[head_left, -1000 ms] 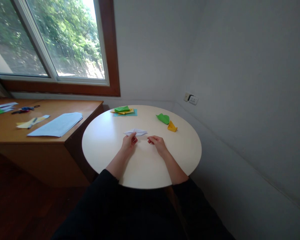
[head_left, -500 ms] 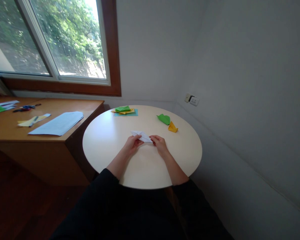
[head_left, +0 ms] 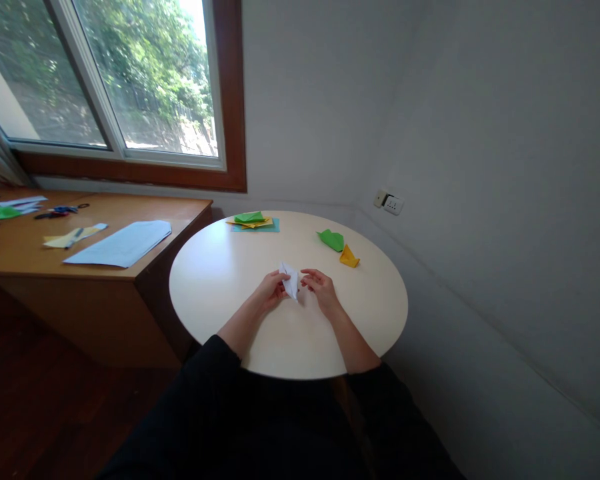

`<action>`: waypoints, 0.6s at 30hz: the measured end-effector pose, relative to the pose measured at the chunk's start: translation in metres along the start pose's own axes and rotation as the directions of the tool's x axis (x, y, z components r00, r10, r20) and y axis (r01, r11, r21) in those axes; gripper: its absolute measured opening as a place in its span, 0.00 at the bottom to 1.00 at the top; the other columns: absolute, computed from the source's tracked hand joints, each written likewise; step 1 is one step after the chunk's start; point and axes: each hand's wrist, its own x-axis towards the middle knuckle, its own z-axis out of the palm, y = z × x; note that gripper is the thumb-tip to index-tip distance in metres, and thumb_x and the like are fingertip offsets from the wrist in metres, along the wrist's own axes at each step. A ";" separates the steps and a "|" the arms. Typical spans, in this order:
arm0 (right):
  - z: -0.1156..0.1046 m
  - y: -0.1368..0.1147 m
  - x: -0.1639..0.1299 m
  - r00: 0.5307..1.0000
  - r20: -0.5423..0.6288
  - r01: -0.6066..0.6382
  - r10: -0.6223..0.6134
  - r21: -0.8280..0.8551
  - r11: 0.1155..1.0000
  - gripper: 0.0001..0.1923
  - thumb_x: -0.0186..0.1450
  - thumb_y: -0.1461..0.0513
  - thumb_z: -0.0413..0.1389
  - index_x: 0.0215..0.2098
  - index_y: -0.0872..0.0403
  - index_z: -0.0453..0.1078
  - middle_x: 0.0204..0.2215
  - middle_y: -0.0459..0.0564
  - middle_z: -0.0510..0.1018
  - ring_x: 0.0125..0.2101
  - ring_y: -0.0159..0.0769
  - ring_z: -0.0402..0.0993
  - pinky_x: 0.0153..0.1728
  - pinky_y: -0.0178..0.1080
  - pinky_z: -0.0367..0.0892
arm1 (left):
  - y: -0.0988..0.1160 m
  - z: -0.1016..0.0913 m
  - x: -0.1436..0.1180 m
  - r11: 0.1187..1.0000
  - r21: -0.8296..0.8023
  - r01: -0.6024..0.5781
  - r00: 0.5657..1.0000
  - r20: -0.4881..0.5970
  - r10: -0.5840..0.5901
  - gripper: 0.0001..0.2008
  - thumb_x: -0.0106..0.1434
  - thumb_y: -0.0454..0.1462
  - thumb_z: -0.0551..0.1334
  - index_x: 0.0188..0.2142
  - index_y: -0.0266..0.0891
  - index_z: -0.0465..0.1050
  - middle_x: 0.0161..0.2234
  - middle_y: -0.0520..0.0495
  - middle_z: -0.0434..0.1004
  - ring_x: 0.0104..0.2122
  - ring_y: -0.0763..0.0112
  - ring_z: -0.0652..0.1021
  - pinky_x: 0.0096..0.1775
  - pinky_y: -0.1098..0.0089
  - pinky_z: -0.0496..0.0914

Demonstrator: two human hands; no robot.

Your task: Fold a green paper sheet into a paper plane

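While the left hand point(head_left: 273, 288) and right hand point(head_left: 319, 287) pinch the small folded white paper piece point(head_left: 291, 281) between them above the round cream table point(head_left: 220, 280), uneven finger pressure could skew its crease.

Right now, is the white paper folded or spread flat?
Folded. The white paper is a small, creased, pointed shape held between the left hand and right hand, above the table.

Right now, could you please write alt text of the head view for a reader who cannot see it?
Two bare hands, left hand and right hand, hold a folded white paper between them above a round table. Green and yellow folded papers lie farther back, with coloured sheets near the far edge.
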 end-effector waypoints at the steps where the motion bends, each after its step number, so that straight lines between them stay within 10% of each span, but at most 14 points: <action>1: 0.000 -0.001 -0.001 1.000 0.010 0.002 -0.002 0.012 1.000 0.15 0.47 0.60 0.59 0.34 0.53 0.74 0.23 0.44 0.75 0.26 0.32 0.69 0.30 0.35 0.61 | 0.000 0.000 0.000 1.000 0.002 -0.002 1.000 0.009 0.002 0.05 0.48 0.27 0.60 0.27 0.34 0.68 0.22 0.47 0.72 0.22 0.72 0.73 0.28 0.68 0.72; 18: 0.003 0.005 0.000 0.983 0.178 0.017 -0.034 0.100 0.995 0.12 0.47 0.59 0.63 0.30 0.53 0.75 0.24 0.45 0.77 0.24 0.32 0.71 0.28 0.36 0.67 | 0.004 0.004 -0.004 0.992 0.096 0.078 0.981 0.169 -0.093 0.06 0.51 0.27 0.59 0.31 0.32 0.69 0.21 0.47 0.72 0.19 0.75 0.72 0.22 0.75 0.69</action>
